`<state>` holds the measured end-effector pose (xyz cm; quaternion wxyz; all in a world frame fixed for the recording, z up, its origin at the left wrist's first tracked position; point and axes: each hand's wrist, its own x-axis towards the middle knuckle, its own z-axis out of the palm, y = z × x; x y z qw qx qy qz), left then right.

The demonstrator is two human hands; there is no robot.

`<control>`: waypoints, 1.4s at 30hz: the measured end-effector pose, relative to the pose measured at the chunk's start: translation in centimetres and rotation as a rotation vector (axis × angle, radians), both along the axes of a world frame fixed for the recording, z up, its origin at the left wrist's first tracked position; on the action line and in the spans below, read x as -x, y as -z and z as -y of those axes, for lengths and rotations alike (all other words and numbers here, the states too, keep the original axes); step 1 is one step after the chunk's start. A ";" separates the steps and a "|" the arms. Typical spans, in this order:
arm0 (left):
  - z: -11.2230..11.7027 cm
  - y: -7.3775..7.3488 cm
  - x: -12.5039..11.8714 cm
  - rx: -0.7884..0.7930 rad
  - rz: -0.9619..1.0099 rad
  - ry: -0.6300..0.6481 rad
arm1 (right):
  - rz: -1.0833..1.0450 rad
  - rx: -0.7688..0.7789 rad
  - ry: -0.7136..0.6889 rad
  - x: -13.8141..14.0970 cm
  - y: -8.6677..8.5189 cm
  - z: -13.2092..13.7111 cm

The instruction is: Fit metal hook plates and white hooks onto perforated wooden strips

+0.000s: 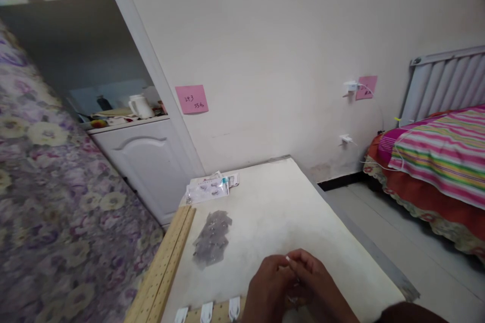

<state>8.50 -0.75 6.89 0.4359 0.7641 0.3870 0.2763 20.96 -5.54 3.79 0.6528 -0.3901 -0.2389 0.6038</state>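
Note:
My left hand (270, 280) and my right hand (317, 278) are together above the front of the white table (288, 202). Fingers on both are bent and closed, with the tips meeting. A tiny white spot shows at the fingertips, too small to name. Some shiny bits glint below the fingers, mostly hidden by them. Just left of my hands, white plastic hooks or clips (206, 312) sit in a row on a perforated wooden strip (220, 311). My left hand covers part of that strip.
A grey heap of thin, see-through pieces (212, 238) lies on the table's left half. Perforated wooden strips (172, 257) run along the left edge. Flat printed packages (208, 189) lie at the back left. A flowered curtain (76, 202) hangs left; a bed (435, 161) stands right.

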 end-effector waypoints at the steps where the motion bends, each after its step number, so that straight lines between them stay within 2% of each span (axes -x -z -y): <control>1: 0.0 -0.1 0.0 -0.026 0.035 0.020 | -0.001 0.001 -0.003 -0.1 0.2 0.0; 4: 0.0 -0.5 0.3 -0.225 0.116 0.091 | 0.039 0.002 0.031 -0.6 0.7 -0.2; 6: 0.2 -0.3 0.3 -0.209 0.143 0.008 | 0.121 -0.010 0.076 -1.3 0.9 -0.2; 9: 1.0 1.0 -0.5 0.035 0.182 -0.114 | 0.198 -0.026 0.118 -2.2 0.5 0.2; 12: 2.3 2.5 -2.1 0.341 0.242 -0.035 | 0.166 -0.061 0.120 -2.7 -0.2 1.0; 14: 3.1 3.0 -3.2 0.476 0.274 0.032 | 0.134 -0.080 0.056 -2.6 -0.6 1.7; 17: 3.7 3.1 -4.5 0.560 0.336 0.036 | 0.140 -0.082 -0.057 -2.8 -0.7 2.4; 21: 4.2 3.4 -5.4 0.626 0.355 -0.015 | 0.359 -0.082 -0.004 -4.3 -0.8 3.2; 23: 4.6 3.9 -5.6 0.664 0.341 -0.025 | 0.491 -0.084 -0.024 -5.5 -1.0 3.6; 27: 5.8 6.0 -6.0 0.807 0.334 0.006 | 0.603 -0.069 -0.163 -7.3 -0.6 3.9; 31: 6.7 9.3 -6.6 0.905 0.264 -0.030 | 0.724 0.007 -0.134 -8.5 1.0 3.1; 33: 6.8 10.3 -6.7 0.919 0.225 -0.041 | 0.785 0.045 -0.116 -8.9 1.7 2.4; 35: 6.9 10.4 -6.5 0.936 0.210 -0.028 | 0.844 0.061 -0.108 -9.0 2.1 2.0; 42: 7.0 8.5 -5.8 1.035 0.261 0.025 | 1.000 0.102 -0.031 -8.2 2.2 2.2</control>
